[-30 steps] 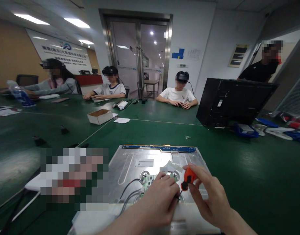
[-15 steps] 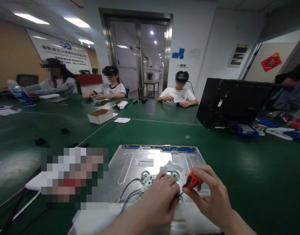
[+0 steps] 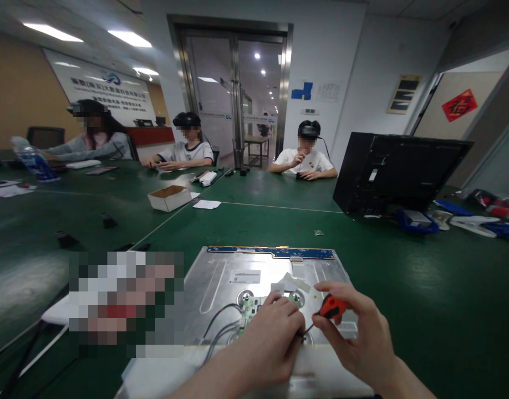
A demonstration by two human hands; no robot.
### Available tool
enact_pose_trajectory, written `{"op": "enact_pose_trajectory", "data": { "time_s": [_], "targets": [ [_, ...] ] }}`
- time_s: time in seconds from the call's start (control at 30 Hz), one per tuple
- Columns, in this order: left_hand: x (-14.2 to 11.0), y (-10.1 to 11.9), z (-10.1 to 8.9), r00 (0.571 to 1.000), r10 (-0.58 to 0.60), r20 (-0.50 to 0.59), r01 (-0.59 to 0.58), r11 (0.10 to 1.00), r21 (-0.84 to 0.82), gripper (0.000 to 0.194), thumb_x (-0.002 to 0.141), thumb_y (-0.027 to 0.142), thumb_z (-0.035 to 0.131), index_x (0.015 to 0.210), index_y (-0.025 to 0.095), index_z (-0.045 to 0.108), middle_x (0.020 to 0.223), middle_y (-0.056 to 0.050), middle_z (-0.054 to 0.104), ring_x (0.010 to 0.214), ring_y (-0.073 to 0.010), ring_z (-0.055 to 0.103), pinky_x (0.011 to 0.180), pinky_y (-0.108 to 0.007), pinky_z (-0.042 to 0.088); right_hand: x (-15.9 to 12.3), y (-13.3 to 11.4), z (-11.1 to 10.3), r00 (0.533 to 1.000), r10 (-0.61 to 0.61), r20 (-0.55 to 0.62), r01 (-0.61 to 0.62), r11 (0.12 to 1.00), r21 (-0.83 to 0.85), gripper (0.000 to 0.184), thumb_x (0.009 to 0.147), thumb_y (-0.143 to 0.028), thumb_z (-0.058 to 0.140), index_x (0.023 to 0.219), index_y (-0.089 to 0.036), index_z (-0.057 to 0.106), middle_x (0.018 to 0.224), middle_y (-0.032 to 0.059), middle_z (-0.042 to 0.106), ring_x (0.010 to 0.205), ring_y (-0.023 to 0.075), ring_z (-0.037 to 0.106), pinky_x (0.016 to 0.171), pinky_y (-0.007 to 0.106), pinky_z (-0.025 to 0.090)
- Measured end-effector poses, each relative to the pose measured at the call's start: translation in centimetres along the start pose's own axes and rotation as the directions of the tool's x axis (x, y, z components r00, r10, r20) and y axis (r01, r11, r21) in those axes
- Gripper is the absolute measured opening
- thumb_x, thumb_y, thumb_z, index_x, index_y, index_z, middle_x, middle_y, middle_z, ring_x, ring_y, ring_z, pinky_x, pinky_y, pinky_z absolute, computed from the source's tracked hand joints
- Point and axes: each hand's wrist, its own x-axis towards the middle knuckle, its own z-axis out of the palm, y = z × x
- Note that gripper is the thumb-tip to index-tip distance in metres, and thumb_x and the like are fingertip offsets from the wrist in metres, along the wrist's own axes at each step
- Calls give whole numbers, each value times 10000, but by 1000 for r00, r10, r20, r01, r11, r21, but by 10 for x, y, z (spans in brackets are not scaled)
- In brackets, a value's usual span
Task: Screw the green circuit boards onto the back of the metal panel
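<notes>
A silver metal panel (image 3: 238, 271) lies flat on the green table before me, with a blue strip (image 3: 271, 252) along its far edge. A small green circuit board (image 3: 252, 305) with grey wires (image 3: 219, 327) sits on the panel's near part. My left hand (image 3: 266, 343) rests curled on that board, its fingertips pressed down on it. My right hand (image 3: 358, 338) pinches a screwdriver with an orange handle (image 3: 332, 308), its dark shaft slanting down toward the panel beside my left hand.
A black monitor back (image 3: 396, 172) stands at the right, with blue and white packets (image 3: 466, 219) behind it. An open cardboard box (image 3: 169, 198) and papers lie mid-table. Three people sit at the far side. A water bottle (image 3: 32, 160) stands far left.
My right hand has tipped the orange handle lower and to the right. The person standing at the far right doorway has left the view. My left hand has stayed put.
</notes>
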Motion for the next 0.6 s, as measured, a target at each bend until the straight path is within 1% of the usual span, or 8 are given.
{"op": "enact_pose_trajectory", "data": {
  "time_s": [0.07,0.13,0.23,0.3,0.4,0.47,0.53,0.6],
  "targets": [
    [0,1,-1,1000,-4,1,4,1000,-2,211,801,119,564,985,203,624,996,-70,670,966,-257,598,910,-420,385,-2,2,2,1000,1,-30,0,999,32,405,895,-152,599,1259,-232,441,1095,101,697,719,157,699,554,256,584],
    [0,2,-2,1000,-5,-3,5,1000,6,206,802,119,564,983,201,618,1012,-75,672,972,-260,597,909,-420,387,-5,3,4,999,24,-35,-22,999,43,450,896,-146,592,1302,-228,417,1156,126,674,727,159,692,596,289,597],
    [-1,3,-2,1000,-4,-12,4,1000,16,182,805,121,557,963,196,610,1022,-78,672,977,-261,596,909,-422,387,-9,5,4,999,42,-3,-42,998,43,494,905,-162,584,1355,-224,388,1240,155,627,692,147,664,631,327,602],
    [-1,2,-1,1000,1,-9,-1,1000,8,206,798,119,562,981,200,608,1012,-74,670,971,-260,597,912,-423,386,-7,4,2,999,35,22,-36,999,37,475,914,-160,569,1350,-236,395,1271,150,595,719,144,664,629,317,600],
    [-1,1,0,1000,10,-14,-10,1000,2,246,807,117,557,1032,206,604,1020,-78,667,981,-264,597,909,-420,387,1,1,-1,999,-14,48,13,1000,22,429,930,-117,505,1335,-239,436,1250,128,568,815,153,679,635,285,598],
    [-1,1,0,1000,12,-27,-12,1000,4,216,832,132,546,1028,204,603,1022,-85,665,990,-269,596,906,-419,389,7,-2,-3,996,-51,70,51,999,-2,427,938,-89,456,1341,-227,458,1221,123,574,859,159,686,647,274,599],
    [-1,1,1,999,10,-41,-10,1000,3,185,847,146,542,1015,198,602,1023,-89,666,989,-269,598,916,-425,385,9,-3,-4,993,-68,91,72,997,-32,431,943,-84,429,1352,-217,463,1187,122,613,908,179,693,667,280,606],
    [-1,1,1,999,7,-47,-7,1000,-4,188,835,140,552,1008,195,602,1029,-89,666,991,-267,599,930,-431,377,9,-3,-3,993,-74,91,78,996,-39,416,948,-110,450,1350,-217,453,1142,113,664,923,194,701,667,287,611]
  ]
}}
